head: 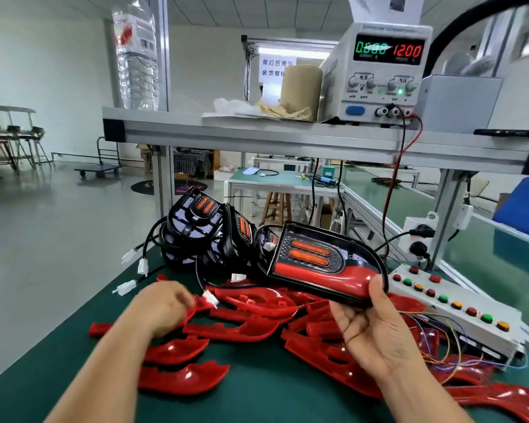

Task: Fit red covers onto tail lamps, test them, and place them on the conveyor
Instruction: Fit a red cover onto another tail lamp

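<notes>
Loose red covers (180,378) lie nearest on the bench (257,401), many of them not yet fitted. My right grip (376,331) holds one tail lamp (315,254) just above them, and its glossy red cover (333,277) is already seated under two orange strips. My left grip (162,306) pinches a white connector (210,300), so I judge that testing comes next. Behind, uncovered lamps (202,227) wait in a pile. The power supply (382,71) shows zero current.

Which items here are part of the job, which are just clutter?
Job: held tail lamp in right hand; connector in left hand; red covers; lamp stack; power supply; button box.
Clutter: water bottle; paper roll.
</notes>
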Action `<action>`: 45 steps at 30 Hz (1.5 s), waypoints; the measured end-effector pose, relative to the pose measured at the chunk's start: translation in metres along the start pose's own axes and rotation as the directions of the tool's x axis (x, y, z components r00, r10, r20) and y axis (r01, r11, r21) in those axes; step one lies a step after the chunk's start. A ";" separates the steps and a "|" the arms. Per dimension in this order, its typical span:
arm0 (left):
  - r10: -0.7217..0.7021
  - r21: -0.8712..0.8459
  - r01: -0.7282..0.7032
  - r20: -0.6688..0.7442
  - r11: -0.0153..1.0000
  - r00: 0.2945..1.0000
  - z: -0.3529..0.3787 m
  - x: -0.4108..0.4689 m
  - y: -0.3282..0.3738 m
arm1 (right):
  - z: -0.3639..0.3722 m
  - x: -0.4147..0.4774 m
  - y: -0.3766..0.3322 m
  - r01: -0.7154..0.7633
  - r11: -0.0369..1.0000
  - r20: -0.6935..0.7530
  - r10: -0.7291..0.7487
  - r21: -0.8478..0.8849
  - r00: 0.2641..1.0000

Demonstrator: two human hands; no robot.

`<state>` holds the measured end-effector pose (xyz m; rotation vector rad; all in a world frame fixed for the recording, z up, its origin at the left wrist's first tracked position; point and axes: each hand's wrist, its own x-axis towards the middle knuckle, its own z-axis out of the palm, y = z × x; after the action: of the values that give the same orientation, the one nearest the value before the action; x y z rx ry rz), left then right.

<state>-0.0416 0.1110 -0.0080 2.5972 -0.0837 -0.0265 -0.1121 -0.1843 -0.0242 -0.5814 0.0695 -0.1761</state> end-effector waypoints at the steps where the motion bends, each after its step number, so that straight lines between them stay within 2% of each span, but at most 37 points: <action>1: -0.051 0.098 0.045 0.063 0.994 0.997 -0.003 0.005 -0.014 | -0.001 0.000 0.001 -0.016 1.000 0.005 0.016 -0.007 1.000; 3: -0.122 0.141 0.097 0.182 0.985 0.976 -0.006 0.009 -0.037 | -0.003 0.000 0.004 -0.051 0.999 0.016 0.051 -0.019 0.999; 6: -0.095 0.100 0.077 0.196 0.992 0.976 -0.002 0.012 -0.053 | -0.004 0.000 0.007 -0.078 0.996 0.036 0.079 -0.032 0.996; 9: -0.028 0.094 0.020 0.084 0.995 0.996 0.003 0.015 -0.053 | -0.004 -0.001 0.008 -0.089 0.994 0.059 0.092 -0.057 0.994; 11: 0.027 0.148 -0.030 0.023 0.989 0.999 0.002 0.017 -0.050 | -0.005 -0.001 0.009 -0.090 0.993 0.068 0.095 -0.070 0.993; 14: 0.130 0.167 -0.125 -0.018 0.978 0.991 -0.010 0.018 -0.046 | -0.005 0.001 0.011 -0.078 0.990 0.070 0.086 -0.113 0.994; 16: 0.258 0.027 -0.257 -0.065 0.966 0.964 -0.018 0.018 -0.039 | -0.007 0.002 0.011 -0.066 0.987 0.081 0.079 -0.145 0.994; 18: 0.365 -0.083 -0.385 -0.187 0.919 0.912 -0.025 0.017 -0.025 | -0.009 0.003 0.011 -0.057 0.982 0.097 0.075 -0.178 0.992; 21: 0.444 -0.118 -0.494 -0.297 0.862 0.845 -0.035 0.015 0.004 | -0.011 0.003 0.012 -0.059 0.978 0.130 0.086 -0.199 0.988; 23: 0.541 -0.082 -0.578 -0.266 0.812 0.798 -0.041 0.012 0.030 | -0.011 0.003 0.013 -0.064 0.974 0.154 0.099 -0.220 0.983; 26: 0.662 -0.065 -0.672 -0.132 0.737 0.738 -0.042 0.006 0.075 | -0.008 0.002 0.018 -0.065 0.967 0.209 0.118 -0.246 0.971; 31: 0.807 0.204 -0.793 0.025 0.574 0.590 -0.023 0.009 0.129 | -0.008 0.001 0.021 -0.092 0.969 0.213 0.142 -0.230 0.967; 36: 0.815 0.293 -0.786 0.035 0.544 0.578 -0.004 0.011 0.141 | -0.007 -0.001 0.017 -0.101 0.971 0.223 0.150 -0.216 0.963; 41: 0.804 0.273 -0.777 0.019 0.567 0.594 0.004 0.014 0.142 | -0.007 -0.003 0.015 -0.120 0.971 0.220 0.166 -0.209 0.961; 45: 0.849 0.359 -0.791 -0.005 0.495 0.529 0.007 0.013 0.144 | -0.006 -0.004 0.012 -0.121 0.972 0.224 0.165 -0.199 0.960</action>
<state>-0.0368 -0.0165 0.0607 2.5529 -1.3801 0.6310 -0.1152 -0.1769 -0.0359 -0.7757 -0.1076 0.0438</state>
